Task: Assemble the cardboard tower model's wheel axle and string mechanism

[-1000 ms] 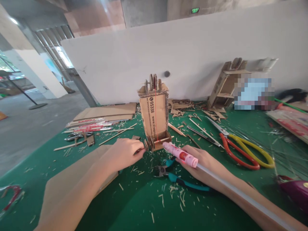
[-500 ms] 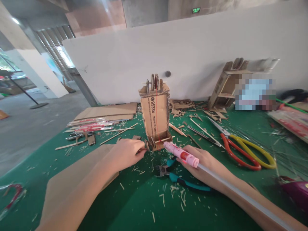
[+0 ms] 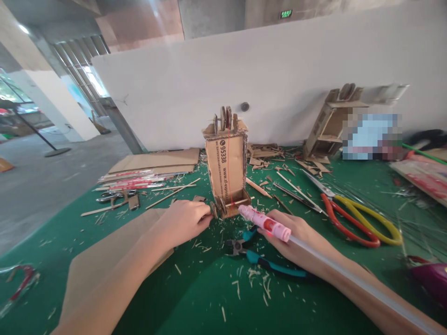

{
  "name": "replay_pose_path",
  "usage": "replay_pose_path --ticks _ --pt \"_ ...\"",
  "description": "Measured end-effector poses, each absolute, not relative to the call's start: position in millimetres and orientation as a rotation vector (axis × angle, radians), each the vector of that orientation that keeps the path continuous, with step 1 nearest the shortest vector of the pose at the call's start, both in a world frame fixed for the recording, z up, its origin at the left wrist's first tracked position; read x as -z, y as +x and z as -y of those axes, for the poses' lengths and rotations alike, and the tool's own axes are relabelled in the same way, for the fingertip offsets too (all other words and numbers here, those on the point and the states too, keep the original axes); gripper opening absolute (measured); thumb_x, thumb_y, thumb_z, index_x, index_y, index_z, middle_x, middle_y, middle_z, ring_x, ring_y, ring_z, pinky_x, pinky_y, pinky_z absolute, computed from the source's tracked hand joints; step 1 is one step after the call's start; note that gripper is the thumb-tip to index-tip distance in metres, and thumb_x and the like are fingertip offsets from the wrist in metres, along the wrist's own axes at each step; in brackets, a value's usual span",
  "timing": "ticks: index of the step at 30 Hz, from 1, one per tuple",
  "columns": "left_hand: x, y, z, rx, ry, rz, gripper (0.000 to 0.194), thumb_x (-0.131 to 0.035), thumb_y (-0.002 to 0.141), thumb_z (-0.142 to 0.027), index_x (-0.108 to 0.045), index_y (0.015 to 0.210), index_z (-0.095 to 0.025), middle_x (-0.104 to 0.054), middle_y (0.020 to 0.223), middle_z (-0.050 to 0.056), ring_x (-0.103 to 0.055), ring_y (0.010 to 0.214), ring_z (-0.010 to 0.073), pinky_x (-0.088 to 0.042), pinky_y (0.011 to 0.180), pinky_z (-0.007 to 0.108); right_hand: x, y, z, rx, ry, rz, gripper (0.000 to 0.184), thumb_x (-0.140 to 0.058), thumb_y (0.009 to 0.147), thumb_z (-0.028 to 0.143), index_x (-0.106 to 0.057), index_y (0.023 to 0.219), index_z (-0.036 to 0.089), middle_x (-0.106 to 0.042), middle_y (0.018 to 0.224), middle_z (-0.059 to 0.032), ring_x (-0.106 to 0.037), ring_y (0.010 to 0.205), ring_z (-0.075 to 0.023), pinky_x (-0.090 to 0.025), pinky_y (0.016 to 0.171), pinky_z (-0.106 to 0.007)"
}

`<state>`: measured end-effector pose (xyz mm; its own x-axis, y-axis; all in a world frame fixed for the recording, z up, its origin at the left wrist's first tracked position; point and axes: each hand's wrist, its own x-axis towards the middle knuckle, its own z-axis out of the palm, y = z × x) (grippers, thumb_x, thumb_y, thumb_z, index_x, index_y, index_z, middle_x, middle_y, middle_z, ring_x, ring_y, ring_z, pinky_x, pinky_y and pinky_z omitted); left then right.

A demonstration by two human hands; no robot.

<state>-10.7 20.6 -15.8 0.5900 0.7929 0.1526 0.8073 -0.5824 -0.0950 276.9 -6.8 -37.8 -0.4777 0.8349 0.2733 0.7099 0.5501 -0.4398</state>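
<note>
A cardboard model (image 3: 223, 167) stands upright mid-table, with cardboard discs (image 3: 225, 118) on a stick at its top and a red thread (image 3: 229, 163) running down its front. At its lower left, my left hand (image 3: 190, 218) is closed in a pinch on a small cardboard disc (image 3: 213, 209), beside other discs on the model's side. My right hand (image 3: 286, 235) grips a pink glue gun (image 3: 265, 223); a long clear glue stick (image 3: 335, 267) trails from its back over my forearm. Its nozzle end is close to the model's bottom tray (image 3: 239, 207); I cannot tell if they touch.
Blue-handled cutting pliers (image 3: 265, 263) lie below my right hand. Large scissors (image 3: 352, 218) with red and yellow handles lie to the right. Cardboard sheets (image 3: 157, 160) and wrapped sticks (image 3: 136, 181) are at left. A second cardboard model (image 3: 324, 125) leans on the white panel (image 3: 195, 83).
Almost nothing differs. The whole view has shifted very slightly, while both hands keep their places at the model.
</note>
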Motion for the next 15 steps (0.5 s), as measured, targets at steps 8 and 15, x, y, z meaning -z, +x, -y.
replay_pose_path --ticks 8,15 --pt "8.9 -11.4 -19.5 0.170 -2.748 1.287 0.024 -0.041 0.091 -0.025 -0.059 0.077 -0.020 -0.064 0.070 0.000 -0.059 0.067 0.0151 -0.040 0.063 0.028 33.4 275.9 7.8 -0.378 -1.241 2.317 0.017 -0.042 0.093 0.035 -0.048 0.087 0.020 -0.058 0.074 -0.0015 -0.055 0.061 -0.0139 -0.039 0.056 -0.027" --pt "11.9 -14.4 -20.9 0.214 -2.709 1.242 0.026 -0.040 0.092 -0.027 -0.059 0.075 -0.020 -0.061 0.066 -0.001 -0.057 0.063 0.0145 -0.038 0.058 0.027 31.5 275.3 8.5 -0.407 -1.259 2.319 0.017 -0.042 0.093 0.034 -0.047 0.084 0.021 -0.057 0.073 -0.0008 -0.054 0.060 -0.0130 -0.038 0.054 -0.026"
